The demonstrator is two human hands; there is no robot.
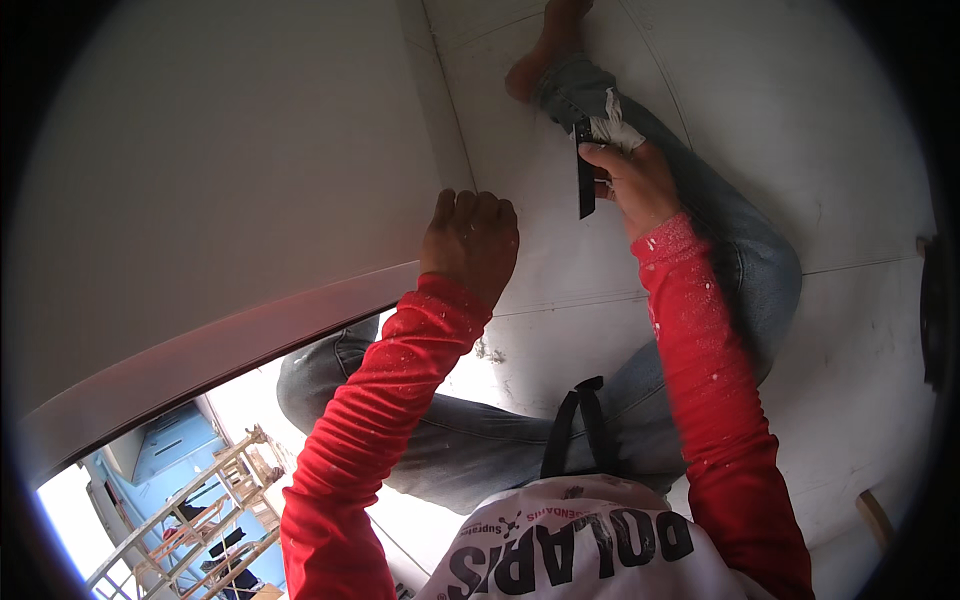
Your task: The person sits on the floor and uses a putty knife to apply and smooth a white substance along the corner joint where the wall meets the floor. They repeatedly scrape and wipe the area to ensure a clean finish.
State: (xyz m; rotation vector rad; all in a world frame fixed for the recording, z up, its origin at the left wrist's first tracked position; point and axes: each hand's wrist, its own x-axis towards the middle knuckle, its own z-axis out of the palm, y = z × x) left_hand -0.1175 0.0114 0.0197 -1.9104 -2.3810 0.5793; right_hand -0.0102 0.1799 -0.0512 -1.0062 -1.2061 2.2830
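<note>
My left hand (470, 245) is closed, knuckles up, at the edge of a large white panel (240, 170), where it meets the pale floor. Its fingertips are hidden, so I cannot make out whether anything is in them. Over my bent leg, my right hand (640, 185) grips a flat black strip-like tool (585, 175), seen nearly edge-on. Crumpled white material (615, 127), perhaps a rag or paper, shows at the same hand, beside the tool's upper end. White specks dot both red sleeves.
My legs in worn jeans (765, 270) are spread on the white floor (850, 150), with a bare foot (535, 70) at the top. Beyond the panel's dark lower edge stands wooden scaffolding (215, 500) by a blue surface. A dark curved object (933, 310) lies at the right rim.
</note>
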